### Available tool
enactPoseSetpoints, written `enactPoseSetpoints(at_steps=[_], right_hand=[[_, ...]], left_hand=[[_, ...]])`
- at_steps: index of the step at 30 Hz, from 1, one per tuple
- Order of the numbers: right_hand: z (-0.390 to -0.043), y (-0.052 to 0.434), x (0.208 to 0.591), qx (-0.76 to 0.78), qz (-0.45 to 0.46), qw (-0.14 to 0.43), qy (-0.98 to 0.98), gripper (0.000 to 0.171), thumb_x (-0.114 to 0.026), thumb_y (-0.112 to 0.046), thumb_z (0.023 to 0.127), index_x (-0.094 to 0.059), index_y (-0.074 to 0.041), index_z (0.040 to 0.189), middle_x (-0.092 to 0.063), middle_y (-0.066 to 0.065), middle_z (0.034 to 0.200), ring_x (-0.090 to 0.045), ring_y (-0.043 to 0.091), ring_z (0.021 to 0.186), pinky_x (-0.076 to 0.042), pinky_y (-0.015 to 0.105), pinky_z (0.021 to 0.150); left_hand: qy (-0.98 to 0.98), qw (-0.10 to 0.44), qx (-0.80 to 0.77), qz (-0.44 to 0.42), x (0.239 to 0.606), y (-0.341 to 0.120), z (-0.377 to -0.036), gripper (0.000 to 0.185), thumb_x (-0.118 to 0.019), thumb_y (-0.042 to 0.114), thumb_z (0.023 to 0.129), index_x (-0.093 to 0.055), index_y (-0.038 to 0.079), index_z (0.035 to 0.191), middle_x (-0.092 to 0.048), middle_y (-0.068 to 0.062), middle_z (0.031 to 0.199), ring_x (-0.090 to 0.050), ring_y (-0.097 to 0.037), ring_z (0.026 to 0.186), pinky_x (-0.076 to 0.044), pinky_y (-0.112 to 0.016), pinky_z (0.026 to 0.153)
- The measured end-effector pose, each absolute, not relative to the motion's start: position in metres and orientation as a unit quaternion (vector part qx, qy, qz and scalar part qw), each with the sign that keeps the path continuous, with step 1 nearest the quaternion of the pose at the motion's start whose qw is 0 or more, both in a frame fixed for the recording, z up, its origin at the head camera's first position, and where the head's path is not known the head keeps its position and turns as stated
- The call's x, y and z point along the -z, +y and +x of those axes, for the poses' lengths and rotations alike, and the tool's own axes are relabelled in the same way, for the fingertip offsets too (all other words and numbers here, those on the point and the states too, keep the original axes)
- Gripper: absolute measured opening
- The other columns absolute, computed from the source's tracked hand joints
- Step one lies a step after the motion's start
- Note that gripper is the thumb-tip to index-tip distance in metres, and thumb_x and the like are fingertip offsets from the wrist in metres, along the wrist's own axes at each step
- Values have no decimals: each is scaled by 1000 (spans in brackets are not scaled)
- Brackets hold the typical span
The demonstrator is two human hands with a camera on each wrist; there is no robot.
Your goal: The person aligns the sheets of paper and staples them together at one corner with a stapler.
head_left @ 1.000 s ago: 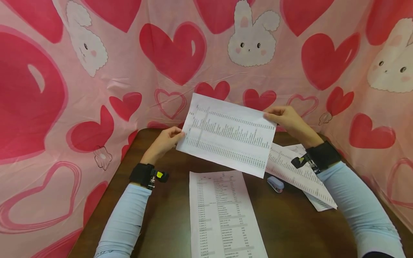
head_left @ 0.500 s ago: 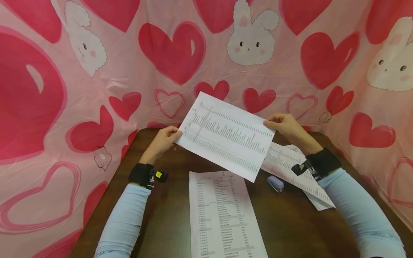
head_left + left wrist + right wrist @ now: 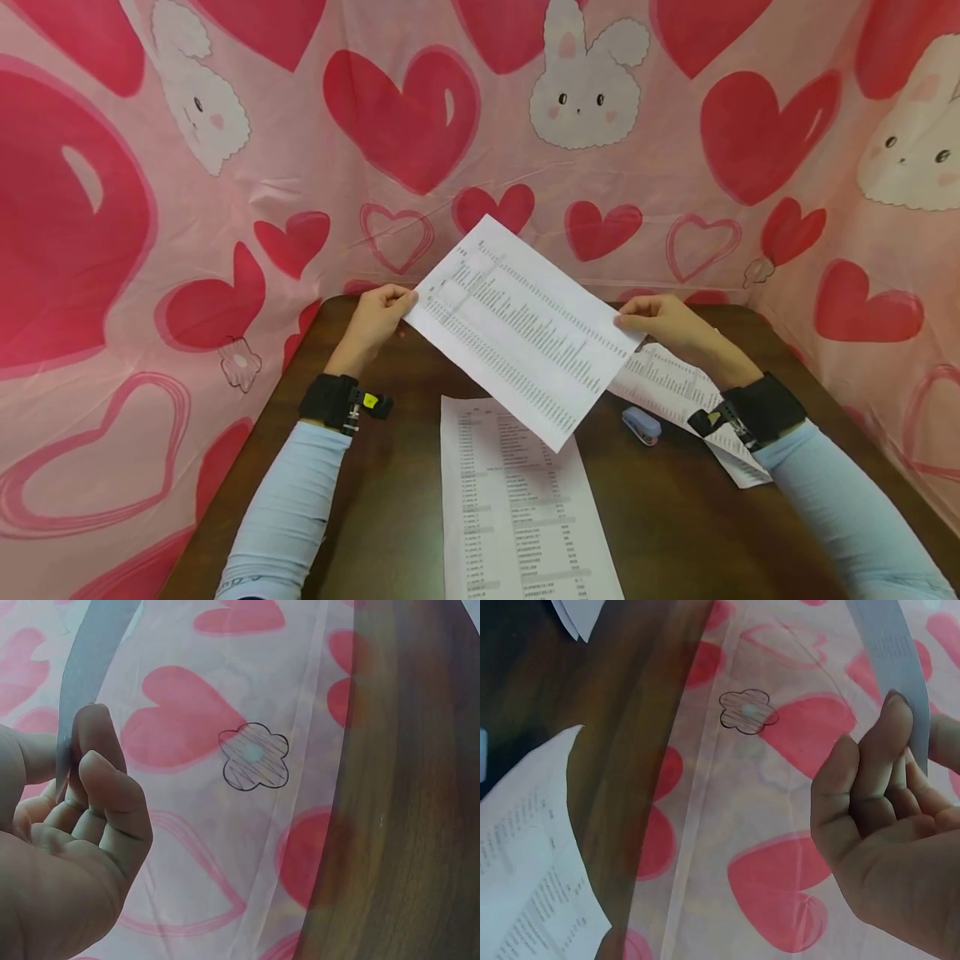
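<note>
Pink plastic sheeting printed with red hearts and white rabbits [image 3: 585, 92] walls in a dark brown wooden tabletop [image 3: 375, 500] on three sides. Going left to right: the left hand [image 3: 375, 321], at about 10 o'clock from the tabletop's middle, pinches the left edge of a white printed sheet of paper [image 3: 517, 333] between thumb and curled fingers [image 3: 97, 750]; the left wrist view shows the paper edge-on in that pinch. The sheet hangs in the air above the far half of the tabletop, touching nothing but the two hands. Its long axis runs roughly from 9 to 3 o'clock, hand to hand, though it is skewed, with one corner dipping toward 6 o'clock. Beneath that low corner, a second white printed sheet [image 3: 525, 508] lies flat on the tabletop with its long axis from 12 to 6 o'clock. Further right, the right hand [image 3: 663, 321] grips the held sheet's right edge at about 2 o'clock, thumb on top and fingers [image 3: 870, 772] curled behind it. Both hands sit equally close to the sheet, one at each short end. Just below the right hand, a small blue-grey stapler [image 3: 641, 425] rests beside more white printed pages [image 3: 675, 387] that lie partly under the right wrist.
</note>
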State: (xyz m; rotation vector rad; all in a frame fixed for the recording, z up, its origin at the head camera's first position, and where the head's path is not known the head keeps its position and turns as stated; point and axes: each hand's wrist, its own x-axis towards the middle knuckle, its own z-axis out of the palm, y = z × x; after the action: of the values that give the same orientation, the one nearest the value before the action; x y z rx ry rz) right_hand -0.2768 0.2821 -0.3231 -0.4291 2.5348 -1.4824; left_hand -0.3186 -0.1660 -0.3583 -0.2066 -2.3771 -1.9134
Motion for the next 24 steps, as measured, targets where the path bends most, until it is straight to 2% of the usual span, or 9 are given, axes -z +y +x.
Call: enactPoseSetpoints(at_steps=[8,14,17,24], right_hand=[[-265,289,330,501,-180,145,834,24,-64,-18,95,-65,4,103,-74,2,91,-71,24,77,-59,40,70],[-264,291,333,523,-180,178,814,13,-63,-15,95,-66,-2,98,-73,2,88,-69,19,75,-54,30,60],[-263,293,337,523,-194,204,805,10,-61,-13,96,-67,-4,98,-72,2,89,-69,18,75,-53,28,59],[-258,292,352,511,-261,263,775,13,-59,-8,97,-63,4,100,-72,3,92,-67,15,71,-50,23,54]], left_hand=[[-785,8,618,-53,363,-164,-321,33,-60,23,98,-64,-5,114,-63,8,73,-52,-11,56,-47,-25,52],[-769,-9,637,-55,362,-164,-322,32,-59,20,98,-61,-8,113,-62,7,74,-53,-10,58,-48,-25,53],[-771,-20,634,-53,361,-164,-321,31,-58,19,99,-62,-7,113,-62,6,74,-53,-13,59,-48,-24,53],[-771,-36,633,-62,364,-165,-323,34,-57,21,100,-60,-9,115,-63,7,73,-55,-13,58,-46,-23,53]])
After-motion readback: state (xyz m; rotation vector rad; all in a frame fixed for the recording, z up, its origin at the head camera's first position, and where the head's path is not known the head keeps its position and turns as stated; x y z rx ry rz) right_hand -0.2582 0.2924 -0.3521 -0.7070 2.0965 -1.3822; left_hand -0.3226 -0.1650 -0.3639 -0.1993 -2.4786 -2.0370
